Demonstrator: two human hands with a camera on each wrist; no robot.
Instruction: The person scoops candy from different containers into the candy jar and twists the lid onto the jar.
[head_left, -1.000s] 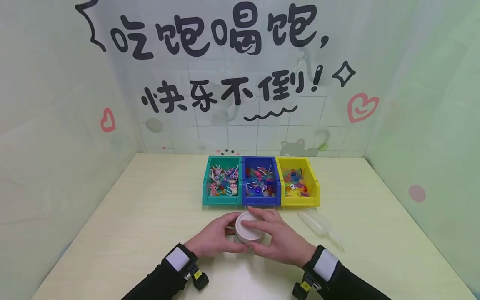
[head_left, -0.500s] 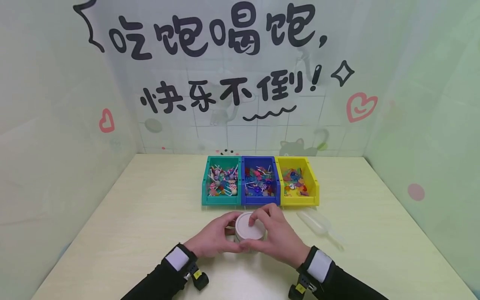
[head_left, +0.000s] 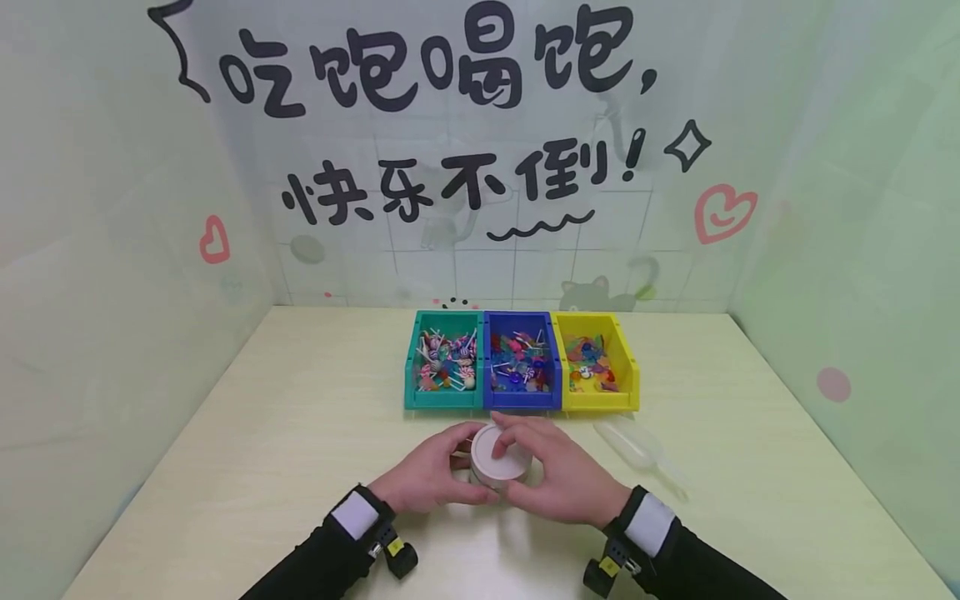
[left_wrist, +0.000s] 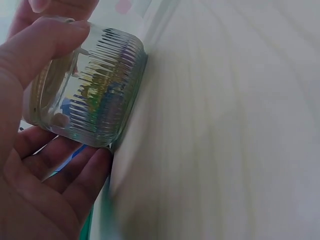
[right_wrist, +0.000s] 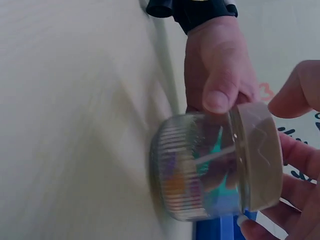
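A ribbed clear glass jar point(right_wrist: 185, 165) stands upright on the table, with small colourful pieces and a thin white stick inside. Its pale screw lid point(head_left: 483, 450) is on. My left hand point(head_left: 423, 479) grips the jar's body from the left; in the left wrist view the thumb lies on one side of the glass and the fingers on the other. From the right, my right hand point(head_left: 562, 475) holds the lid round its rim, with the index finger bent over the top. The far side of the lid is partly hidden by the right fingers.
Just behind the jar stand three joined bins: green point(head_left: 444, 400), blue point(head_left: 522, 402) and yellow point(head_left: 628, 383), each with small candy-like pieces. To the right lies a translucent plastic bottle with a narrow tip point(head_left: 637, 446). Printed curtains enclose the wooden table point(head_left: 300, 383).
My right hand turned inward on the lid with its fingers bunched, then swung back right and spread round the rim again. The left hand and jar stayed in place.
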